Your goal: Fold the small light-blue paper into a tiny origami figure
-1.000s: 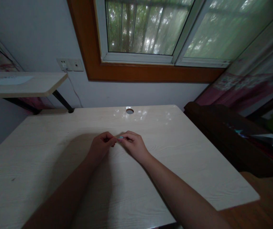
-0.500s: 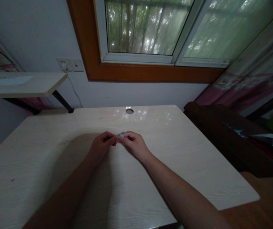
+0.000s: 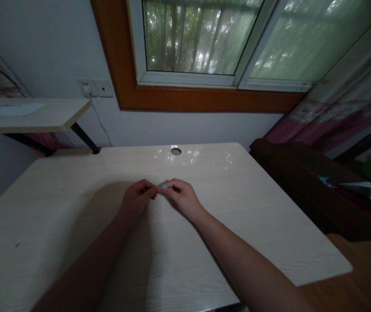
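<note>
A tiny light-blue object (image 3: 163, 186) shows between my two hands, just above or on the pale wood-grain table (image 3: 237, 242); its kind is too small to make out. My right hand (image 3: 183, 195) pinches it between thumb and forefinger. Close by on the other side, my left hand (image 3: 138, 195) is closed in a pinch, its fingertips at the left end of the blue object. What the left fingertips grip is mostly hidden. Both forearms reach in from the lower edge of the view.
A round cable hole (image 3: 176, 151) sits near the table's far edge. A raised shelf (image 3: 71, 115) on black legs stands at the back left. Behind are a wall socket (image 3: 102, 89) and a window (image 3: 201, 43). Dark furniture (image 3: 289, 186) adjoins on the right.
My left fingertips have shifted very slightly left, and the blue object looks a little flatter between the hands. Otherwise the hands stay in place.
</note>
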The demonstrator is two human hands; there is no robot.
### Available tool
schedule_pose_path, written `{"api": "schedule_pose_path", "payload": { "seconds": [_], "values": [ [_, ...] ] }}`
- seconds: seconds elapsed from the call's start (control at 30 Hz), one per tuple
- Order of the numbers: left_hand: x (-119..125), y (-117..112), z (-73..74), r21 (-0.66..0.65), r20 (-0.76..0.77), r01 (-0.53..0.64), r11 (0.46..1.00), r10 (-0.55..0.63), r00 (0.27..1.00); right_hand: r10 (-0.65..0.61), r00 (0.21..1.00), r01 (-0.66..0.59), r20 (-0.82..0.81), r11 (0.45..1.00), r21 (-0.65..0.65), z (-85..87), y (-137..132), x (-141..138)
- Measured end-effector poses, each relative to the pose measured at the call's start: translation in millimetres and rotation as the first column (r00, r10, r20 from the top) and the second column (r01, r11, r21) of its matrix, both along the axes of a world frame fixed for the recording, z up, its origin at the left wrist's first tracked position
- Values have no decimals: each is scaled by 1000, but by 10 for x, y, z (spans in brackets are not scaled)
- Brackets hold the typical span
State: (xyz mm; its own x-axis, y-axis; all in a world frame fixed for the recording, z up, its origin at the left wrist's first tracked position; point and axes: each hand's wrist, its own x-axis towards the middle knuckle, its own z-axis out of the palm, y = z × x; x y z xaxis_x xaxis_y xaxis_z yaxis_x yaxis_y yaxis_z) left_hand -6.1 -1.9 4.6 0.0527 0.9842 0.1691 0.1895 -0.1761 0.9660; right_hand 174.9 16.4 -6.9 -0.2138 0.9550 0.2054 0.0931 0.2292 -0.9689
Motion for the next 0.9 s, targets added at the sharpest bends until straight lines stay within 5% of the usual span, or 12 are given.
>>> {"api": "schedule_pose_path", "payload": {
  "seconds": [0.27, 0.9],
  "values": [
    [12, -25, 16, 131, -117, -25, 991, 41, 992, 23, 999, -24, -48, 999, -26, 43, -11, 5],
    [15, 7, -60, 100, -29, -7, 995, 10, 1000, -18, 987, -5, -159, 989, -146, -45, 15, -10]
  ]
}}
